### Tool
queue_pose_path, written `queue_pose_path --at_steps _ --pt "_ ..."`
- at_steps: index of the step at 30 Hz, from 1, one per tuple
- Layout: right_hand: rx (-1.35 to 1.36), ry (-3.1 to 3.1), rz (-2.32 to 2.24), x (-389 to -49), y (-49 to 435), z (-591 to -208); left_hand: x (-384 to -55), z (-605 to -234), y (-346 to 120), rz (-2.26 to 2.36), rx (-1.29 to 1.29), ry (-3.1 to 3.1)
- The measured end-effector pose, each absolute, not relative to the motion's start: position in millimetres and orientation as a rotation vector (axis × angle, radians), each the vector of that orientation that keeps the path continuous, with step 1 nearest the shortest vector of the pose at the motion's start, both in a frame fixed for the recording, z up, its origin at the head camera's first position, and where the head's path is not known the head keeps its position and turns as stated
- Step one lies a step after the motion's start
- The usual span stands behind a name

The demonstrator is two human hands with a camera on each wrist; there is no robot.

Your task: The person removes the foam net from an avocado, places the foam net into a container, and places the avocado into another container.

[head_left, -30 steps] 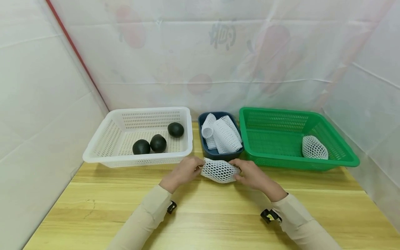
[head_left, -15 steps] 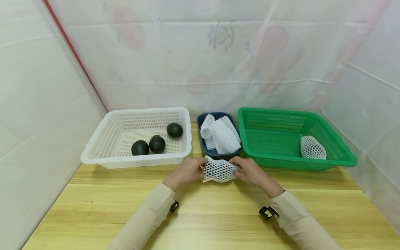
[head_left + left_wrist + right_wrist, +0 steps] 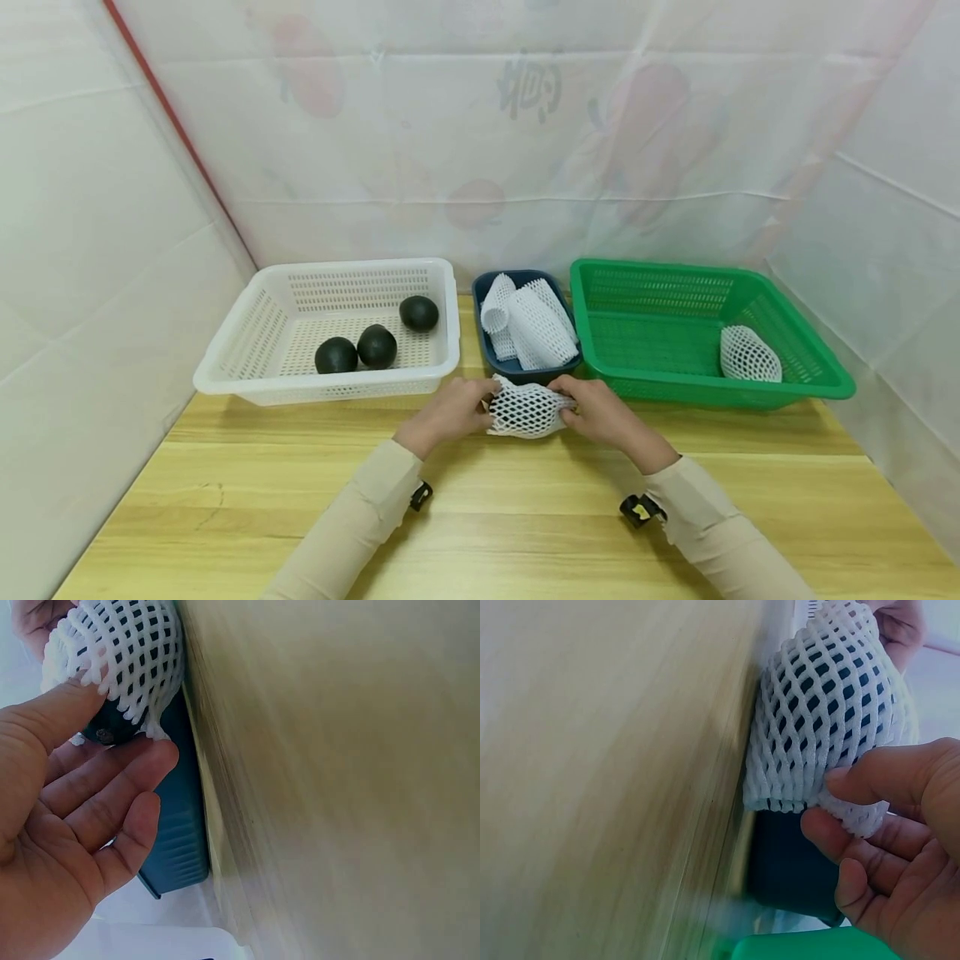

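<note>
A white foam net sleeve covers a dark avocado just in front of the small blue bin. My left hand holds the sleeve's left end, its thumb lying on the mesh in the left wrist view. There the avocado's bare stem end peeks out between thumb and fingers. At the opposite end, my right hand pinches the sleeve's rim between thumb and index finger, seen closely in the right wrist view, where the mesh stretches round the fruit.
A white basket at left holds three avocados. Spare foam sleeves fill the blue bin. In the green basket at right lies one netted fruit. Wooden table extends in front.
The left hand has shifted slightly right along the sleeve's left end, and that end looks more bunched and drawn in. The right hand stays at its end. Baskets are unchanged.
</note>
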State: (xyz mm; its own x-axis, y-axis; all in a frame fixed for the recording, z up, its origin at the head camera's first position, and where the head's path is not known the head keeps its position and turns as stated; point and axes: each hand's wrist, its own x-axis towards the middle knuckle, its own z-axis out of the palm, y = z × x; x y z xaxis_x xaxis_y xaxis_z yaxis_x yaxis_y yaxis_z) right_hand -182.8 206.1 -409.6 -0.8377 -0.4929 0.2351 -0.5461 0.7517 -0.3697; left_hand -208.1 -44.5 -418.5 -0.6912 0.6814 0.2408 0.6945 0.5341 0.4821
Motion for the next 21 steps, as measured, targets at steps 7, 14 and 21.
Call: queue_pose_path --at_steps 7,14,21 --pt "0.844 -2.821 0.663 -180.8 206.8 -408.8 -207.3 -418.3 -43.7 -0.879 -1.213 -2.737" --pt "0.857 -2.774 0.669 -176.3 210.7 -405.4 -204.9 -418.1 -50.0 -0.971 -1.236 -2.677" --pt "0.859 -2.765 0.695 -174.7 216.5 -402.7 -203.6 -416.6 -55.1 -0.951 -1.231 -2.688"
